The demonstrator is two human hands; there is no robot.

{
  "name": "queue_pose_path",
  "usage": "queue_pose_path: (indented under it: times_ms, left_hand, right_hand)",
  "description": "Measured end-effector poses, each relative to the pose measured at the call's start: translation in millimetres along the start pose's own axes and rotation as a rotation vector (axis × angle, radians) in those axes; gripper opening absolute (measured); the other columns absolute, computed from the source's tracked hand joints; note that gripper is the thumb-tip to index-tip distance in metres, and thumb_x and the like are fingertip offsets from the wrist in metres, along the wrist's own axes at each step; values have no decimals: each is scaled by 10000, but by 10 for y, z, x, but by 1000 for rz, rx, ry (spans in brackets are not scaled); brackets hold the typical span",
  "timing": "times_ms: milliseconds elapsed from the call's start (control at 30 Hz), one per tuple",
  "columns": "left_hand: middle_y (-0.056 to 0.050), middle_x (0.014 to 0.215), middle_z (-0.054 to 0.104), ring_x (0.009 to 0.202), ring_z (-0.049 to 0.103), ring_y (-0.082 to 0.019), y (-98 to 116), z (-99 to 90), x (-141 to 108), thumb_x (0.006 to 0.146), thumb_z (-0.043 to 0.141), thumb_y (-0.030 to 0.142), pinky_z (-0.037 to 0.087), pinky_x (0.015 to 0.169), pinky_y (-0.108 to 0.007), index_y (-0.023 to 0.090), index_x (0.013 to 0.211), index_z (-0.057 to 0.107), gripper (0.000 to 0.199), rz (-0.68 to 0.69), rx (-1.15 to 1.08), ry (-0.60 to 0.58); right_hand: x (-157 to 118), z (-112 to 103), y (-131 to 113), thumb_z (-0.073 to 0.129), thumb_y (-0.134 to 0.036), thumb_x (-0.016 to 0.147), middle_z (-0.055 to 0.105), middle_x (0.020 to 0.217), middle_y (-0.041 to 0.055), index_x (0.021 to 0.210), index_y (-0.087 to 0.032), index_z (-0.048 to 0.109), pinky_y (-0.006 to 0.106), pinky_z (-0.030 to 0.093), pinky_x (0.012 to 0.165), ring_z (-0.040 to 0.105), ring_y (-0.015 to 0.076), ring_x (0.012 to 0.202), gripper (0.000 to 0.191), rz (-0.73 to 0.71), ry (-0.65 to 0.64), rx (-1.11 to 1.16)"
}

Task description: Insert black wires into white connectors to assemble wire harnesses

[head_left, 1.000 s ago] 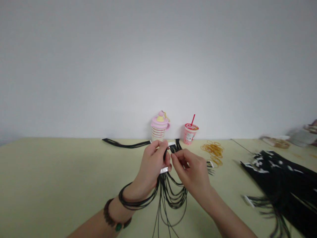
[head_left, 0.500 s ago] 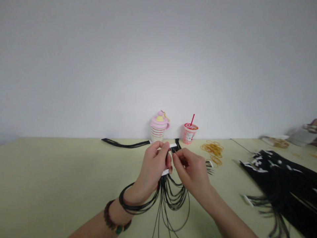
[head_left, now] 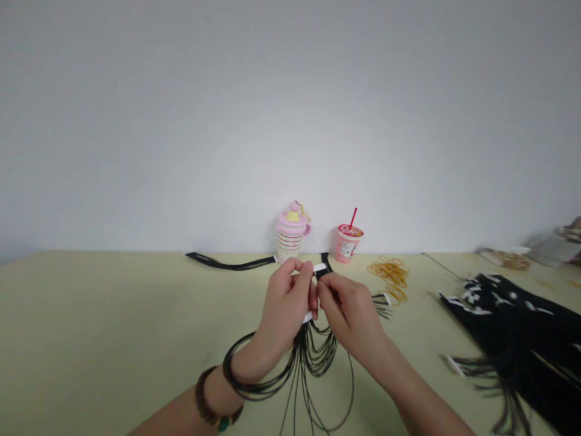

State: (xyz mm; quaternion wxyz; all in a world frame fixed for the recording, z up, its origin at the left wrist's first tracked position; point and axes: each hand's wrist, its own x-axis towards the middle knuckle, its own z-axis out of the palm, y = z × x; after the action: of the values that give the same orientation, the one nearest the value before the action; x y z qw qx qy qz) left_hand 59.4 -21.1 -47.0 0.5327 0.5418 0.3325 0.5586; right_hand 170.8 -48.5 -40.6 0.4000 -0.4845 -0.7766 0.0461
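My left hand [head_left: 288, 300] is closed around a bundle of thin black wires [head_left: 303, 348], its thumb and forefinger pinched together at the top. A white connector [head_left: 308, 317] on the bundle shows just under the fingers. Below it the wires fan downward, and several loop around my left wrist. Close against it, my right hand [head_left: 347, 303] pinches with thumb and forefinger at a black wire end, mostly hidden by the fingertips. Just beyond the fingertips is a white connector piece [head_left: 320, 267] with black wires; whether either hand touches it I cannot tell.
Against the wall stand a pink-lidded cup [head_left: 291, 233] and a pink cup with a straw [head_left: 348, 243]. A black wire strip [head_left: 231, 265] lies at the back left. Yellow rubber bands [head_left: 391, 275] lie right of the hands, with black wire harnesses [head_left: 517, 327] farther right.
Both hands have shifted slightly to the right, and the wire loops around my left wrist moved with them. My right fingertips have closed in nearer to the left ones.
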Motion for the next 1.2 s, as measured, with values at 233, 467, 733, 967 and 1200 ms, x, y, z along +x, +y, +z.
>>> queue_pose_path:
  times_ms: [233, 467, 733, 967, 1200]
  left_hand:
    - [79, 396, 402, 337, 418, -77, 0, -5, 6, 803, 439, 441, 337, 341, -181, 192, 656, 403, 291, 22, 11, -10]
    - [84, 409, 385, 338, 401, -49, 26, 16, 14, 804, 455, 413, 304, 324, -137, 178, 649, 423, 283, 1, 14, 28]
    - [86, 399, 391, 329, 405, -65, -14, 8, 18, 804, 448, 425, 324, 320, -157, 190, 657, 404, 281, 7, 2, -23]
    - [81, 397, 402, 326, 406, -77, -36, 14, 11, 803, 439, 440, 326, 312, -172, 194, 674, 413, 280, -4, 32, -45]
    - [76, 402, 417, 310, 407, -69, 99, -62, 52, 800, 459, 406, 328, 322, -172, 186, 649, 405, 273, -47, -42, -43]
  right_hand:
    - [20, 1, 2, 382, -151, 851, 511, 591, -21, 644, -166, 456, 186, 303, 557, 466, 88, 560, 221, 4, -6, 6]
    - [-6, 48, 19, 436, -153, 813, 511, 579, -17, 623, -162, 477, 188, 302, 547, 464, 86, 555, 195, -33, 118, -29]
    - [2, 45, 20, 424, -165, 829, 528, 557, -17, 612, -165, 498, 191, 320, 545, 481, 87, 545, 228, -4, 87, -4]
    - [-10, 85, 45, 415, -189, 840, 530, 559, -7, 630, -164, 497, 202, 342, 544, 487, 97, 545, 227, 28, 94, 35]
    - [46, 77, 79, 400, -282, 866, 458, 510, -50, 779, -170, 486, 165, 326, 425, 428, 67, 430, 166, 140, -11, 438]
